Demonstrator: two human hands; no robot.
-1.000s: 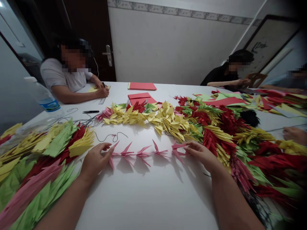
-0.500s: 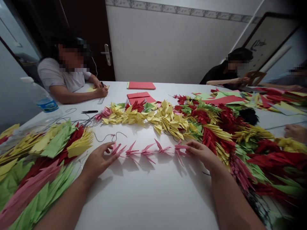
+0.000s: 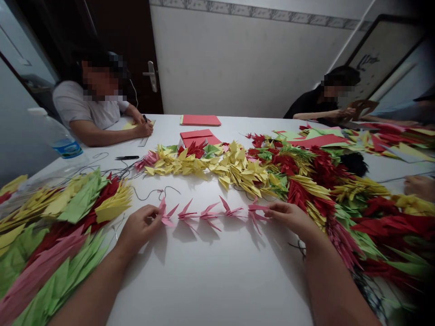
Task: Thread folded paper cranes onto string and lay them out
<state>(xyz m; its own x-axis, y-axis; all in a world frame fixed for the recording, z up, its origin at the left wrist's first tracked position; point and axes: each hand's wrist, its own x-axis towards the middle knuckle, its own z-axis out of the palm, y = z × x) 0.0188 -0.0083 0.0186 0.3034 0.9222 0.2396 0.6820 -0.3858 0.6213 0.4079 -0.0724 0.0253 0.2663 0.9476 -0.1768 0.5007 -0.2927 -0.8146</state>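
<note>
A row of small pink origami cranes (image 3: pixel 210 214) lies strung on a thread across the white table (image 3: pixel 210 271). My left hand (image 3: pixel 141 225) pinches the row's left end at the first crane. My right hand (image 3: pixel 288 216) holds the right end, with its fingertips on the last crane. Between my hands, the cranes hang just over the tabletop. A large heap of yellow, green, red and pink paper cranes (image 3: pixel 57 226) lies beside my left forearm. Another heap of red, yellow and green cranes (image 3: pixel 340 213) lies to the right of my right hand.
Yellow and red cranes (image 3: pixel 224 170) lie beyond my hands, near red paper sheets (image 3: pixel 199 137). Dark thread (image 3: pixel 149 194) trails over the table, near a black pen (image 3: pixel 127 157) and a water bottle (image 3: pixel 63 145). Co-workers sit at the far side; another person's hand (image 3: pixel 419 188) rests at right.
My left hand has moved slightly inward, and the first pink crane now stands up beside its fingers. The camera has tilted a little.
</note>
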